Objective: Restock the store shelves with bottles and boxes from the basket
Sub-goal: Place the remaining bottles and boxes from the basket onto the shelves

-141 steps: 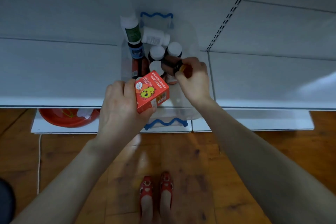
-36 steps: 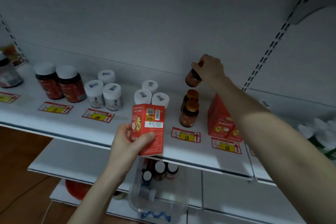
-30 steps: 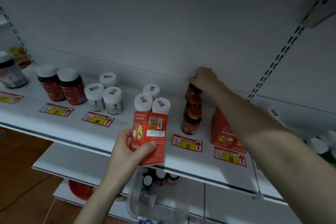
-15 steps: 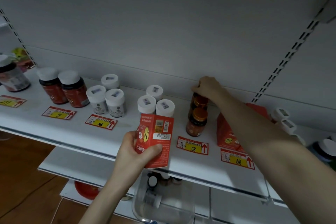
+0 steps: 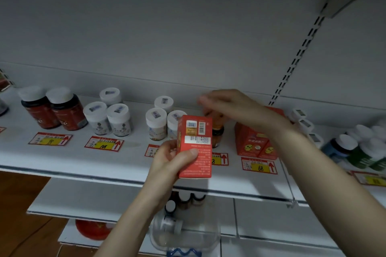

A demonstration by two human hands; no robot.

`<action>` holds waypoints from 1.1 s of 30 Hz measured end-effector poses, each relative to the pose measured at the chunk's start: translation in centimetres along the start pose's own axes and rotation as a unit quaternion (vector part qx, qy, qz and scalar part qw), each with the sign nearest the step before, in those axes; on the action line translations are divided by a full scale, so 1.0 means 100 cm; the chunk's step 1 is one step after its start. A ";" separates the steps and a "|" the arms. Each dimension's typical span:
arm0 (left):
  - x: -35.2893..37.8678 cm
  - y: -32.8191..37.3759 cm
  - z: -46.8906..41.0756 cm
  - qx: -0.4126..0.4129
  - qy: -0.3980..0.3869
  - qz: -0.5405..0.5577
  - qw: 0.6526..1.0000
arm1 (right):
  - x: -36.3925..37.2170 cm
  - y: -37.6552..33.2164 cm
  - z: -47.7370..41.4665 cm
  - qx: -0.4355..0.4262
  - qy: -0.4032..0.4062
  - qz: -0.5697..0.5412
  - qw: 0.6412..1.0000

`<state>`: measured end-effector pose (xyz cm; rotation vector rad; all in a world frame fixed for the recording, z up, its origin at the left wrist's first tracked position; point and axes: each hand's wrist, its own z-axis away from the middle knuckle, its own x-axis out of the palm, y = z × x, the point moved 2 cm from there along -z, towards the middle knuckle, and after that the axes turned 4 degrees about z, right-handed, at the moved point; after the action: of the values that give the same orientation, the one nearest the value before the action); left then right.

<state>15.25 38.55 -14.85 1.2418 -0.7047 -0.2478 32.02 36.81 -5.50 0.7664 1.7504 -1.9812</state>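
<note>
My left hand [image 5: 167, 161] grips a red box [image 5: 196, 142] upright in front of the white shelf [image 5: 117, 165], barcode side facing me. My right hand [image 5: 231, 106] hovers with relaxed, blurred fingers and holds nothing, just above the amber bottles with orange caps [image 5: 218, 131] at the back of the shelf. Matching red boxes [image 5: 254, 142] stand to the right of those bottles, behind the "68" price tag [image 5: 260, 166]. The clear basket [image 5: 188, 233] with blue handles sits on a lower shelf, with several bottles inside.
White-capped bottles [image 5: 117, 119] and dark red jars [image 5: 54, 108] line the shelf to the left. More white-capped bottles [image 5: 363, 148] stand at the far right. A slotted upright [image 5: 298, 54] runs up the back wall. A red bowl [image 5: 92, 229] lies low left.
My right hand set the amber bottle behind the others, let go and lifted off. My left hand raised the red box and moved it right, towards the bottles.
</note>
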 end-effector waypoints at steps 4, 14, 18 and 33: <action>0.014 0.002 0.002 0.057 0.052 -0.118 0.990 | 0.008 0.000 0.023 0.012 -0.009 -0.009 1.000; 0.015 0.006 0.013 0.036 -0.048 -0.050 0.997 | 0.005 0.019 0.046 0.009 0.077 -0.115 0.990; 0.015 0.007 0.009 0.026 -0.095 -0.062 0.993 | -0.001 0.029 0.056 0.016 0.075 -0.139 0.987; 0.045 -0.003 0.009 0.027 -0.136 -0.037 0.990 | -0.023 0.058 0.078 0.019 0.129 -0.304 0.944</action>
<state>18.23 35.37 -13.39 1.3001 -0.9051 -0.4677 36.23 28.10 -7.95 0.5537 2.3248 -2.3880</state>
